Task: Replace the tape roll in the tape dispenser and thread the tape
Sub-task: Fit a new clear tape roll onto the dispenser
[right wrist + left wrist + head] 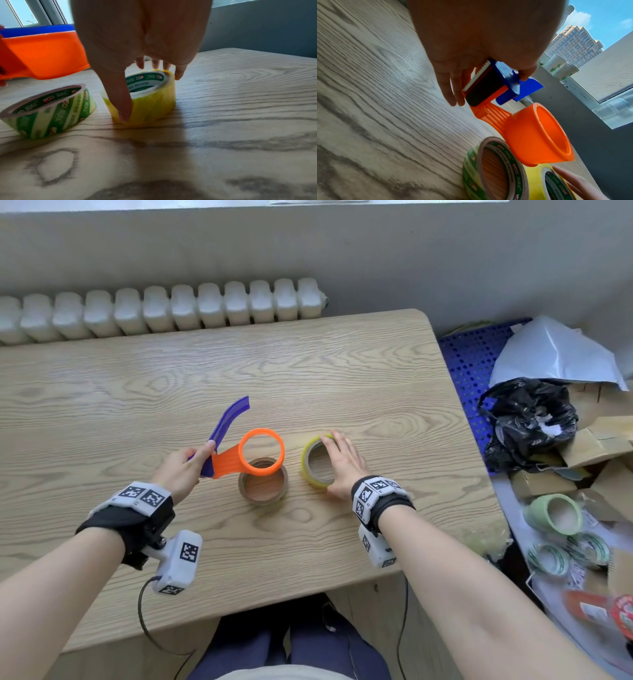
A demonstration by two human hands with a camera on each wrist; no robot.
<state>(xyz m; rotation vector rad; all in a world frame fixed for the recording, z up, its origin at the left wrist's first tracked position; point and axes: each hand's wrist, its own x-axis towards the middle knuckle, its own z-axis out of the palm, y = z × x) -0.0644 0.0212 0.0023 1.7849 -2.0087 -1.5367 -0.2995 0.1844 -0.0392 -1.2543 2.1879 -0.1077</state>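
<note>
My left hand [205, 455] grips the tape dispenser [227, 461] by its blue handle and holds it above the table [137, 392]. Its orange hub ring [530, 138] carries no roll, and its serrated blade [476, 77] sits by my fingers. Under the ring a thin roll with a green printed core [263, 498] lies flat on the wood. To its right lies a thick yellow tape roll [305, 465]. My right hand [337, 465] grips this roll from above, with the thumb on the near wall [150, 106] and the fingers over the far rim. The roll rests on the table.
A white radiator [164, 309] runs behind the table's far edge. Off the right edge are a blue perforated basket [469, 364], a black bag [527, 419], cardboard boxes and several spare tape rolls [555, 515]. Cables hang from both wrist cameras.
</note>
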